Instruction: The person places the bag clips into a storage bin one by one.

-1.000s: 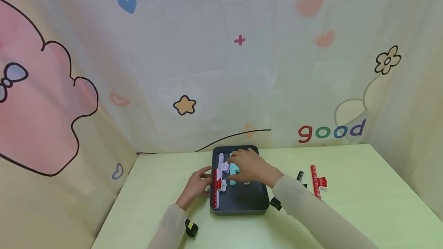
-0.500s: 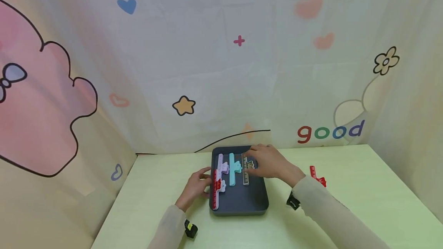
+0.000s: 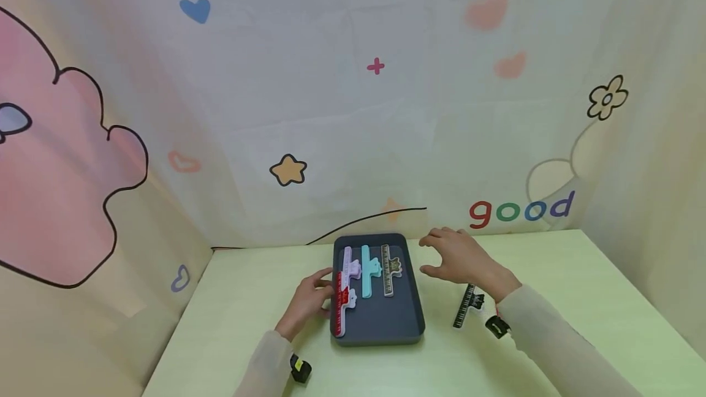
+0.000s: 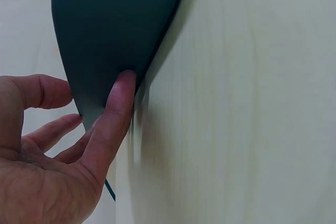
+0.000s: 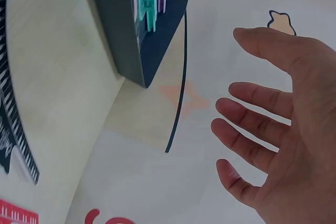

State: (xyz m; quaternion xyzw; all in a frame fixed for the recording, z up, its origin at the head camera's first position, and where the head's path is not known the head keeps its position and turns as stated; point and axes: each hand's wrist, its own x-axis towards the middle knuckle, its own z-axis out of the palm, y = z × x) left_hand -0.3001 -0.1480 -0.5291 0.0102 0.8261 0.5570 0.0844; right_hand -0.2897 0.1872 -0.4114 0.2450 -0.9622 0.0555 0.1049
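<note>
The dark grey tray [image 3: 383,326] holds several ruler-edged clips: a red one [image 3: 340,311] at the left, a lilac one [image 3: 347,265], a turquoise one [image 3: 366,271] and a dark, gold-patterned one [image 3: 388,271] at the right. My left hand [image 3: 306,302] touches the tray's left wall; in the left wrist view its fingertips [image 4: 125,80] lie against the outer side. Apart from the tray, my right hand [image 3: 463,259] hovers over the table to its right, fingers spread and holding nothing. Just below it lies a black clip [image 3: 465,306].
Behind the right wrist, another red clip is almost hidden in the head view; part of this red clip [image 5: 18,213] shows in the right wrist view. A printed cloth [image 3: 353,139] hangs behind the pale table [image 3: 248,311].
The right hand has let go of the dark patterned clip in the tray and moved right, off the tray. The left hand stays at the tray's wall.
</note>
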